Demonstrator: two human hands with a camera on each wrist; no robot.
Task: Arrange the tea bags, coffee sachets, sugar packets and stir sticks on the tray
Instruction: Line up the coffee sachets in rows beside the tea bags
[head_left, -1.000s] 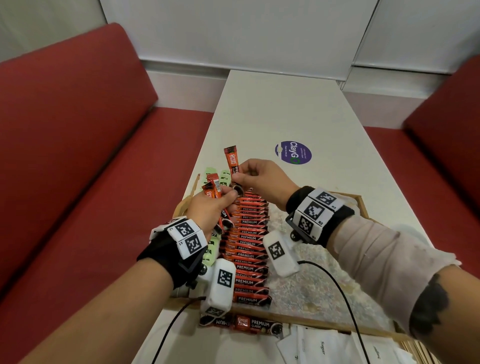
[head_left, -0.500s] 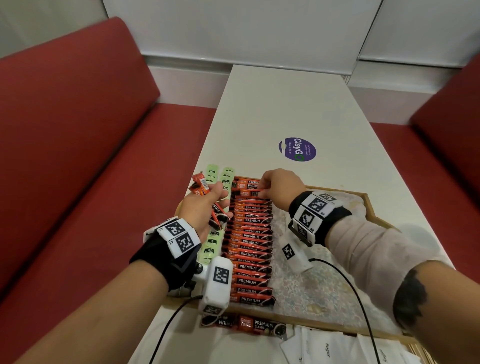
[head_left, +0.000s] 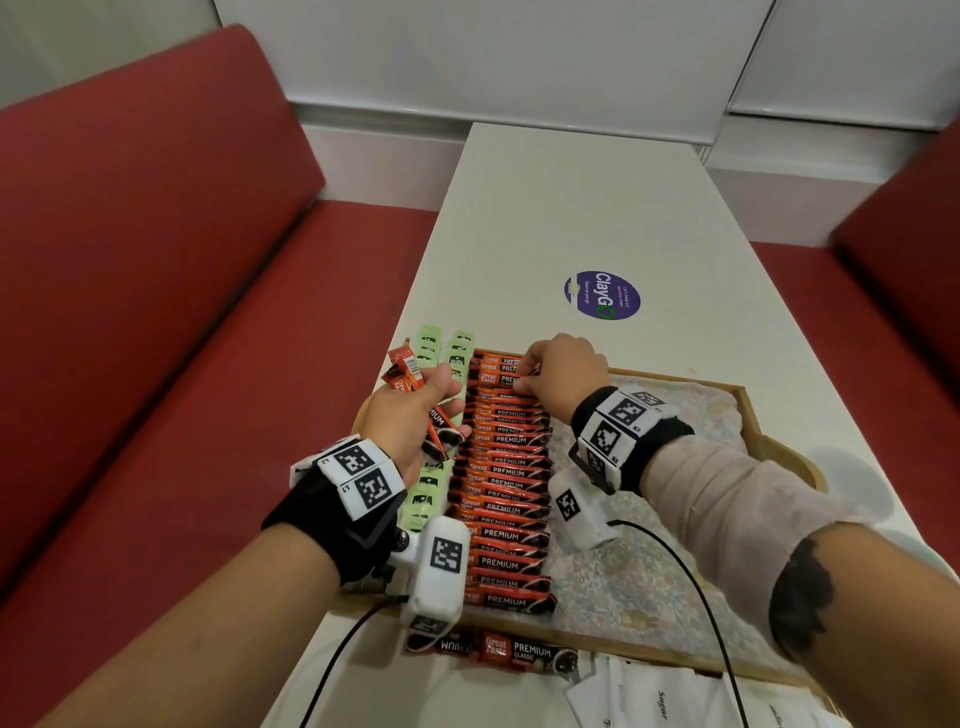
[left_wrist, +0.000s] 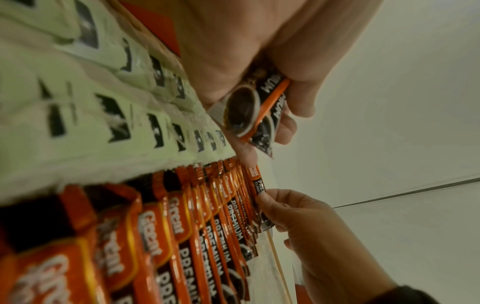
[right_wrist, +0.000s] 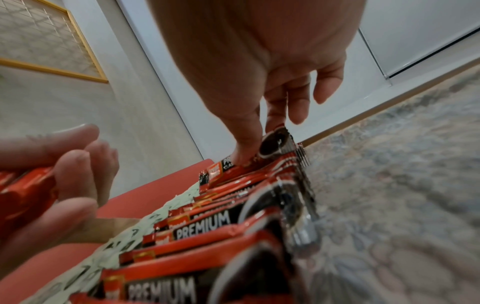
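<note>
Orange foil: your left hand (head_left: 410, 415) is curled round a small bundle of coffee sachets (head_left: 415, 387), their printed ends sticking out toward 11 o'clock above the fist and toward 5 o'clock below it.
Left pose: that fist hovers over the tray's left edge, knuckles up, thumb laid across the bundle; in the left wrist view the fingers (left_wrist: 298, 98) wrap the sachets' cup-printed ends.
Right hand: your right hand (head_left: 563, 371) is bent down at 12 o'clock on the tray, thumb and fingers pinching the far sachet (head_left: 501, 376) at the top of the row of sachets (head_left: 506, 483).
Right pose: in the right wrist view the fingertips (right_wrist: 275, 121) press that sachet's cup end down against its neighbours; the little finger stands free.
Row: the sachets lie overlapped, running from 12 to 6 o'clock down the wooden tray (head_left: 779, 447), left of its patterned liner.
Green packets: two columns of pale green packets (head_left: 431, 488) lie just left of the row, partly under your left wrist.
Outside the tray: one loose sachet (head_left: 514, 652) lies on the table (head_left: 571, 208) at 6 o'clock; white sugar packets (head_left: 660, 701) are cut off by the bottom edge.
Hard to make out: how many sachets your left hand holds cannot be counted; the near foil in both wrist views is blurred.
</note>
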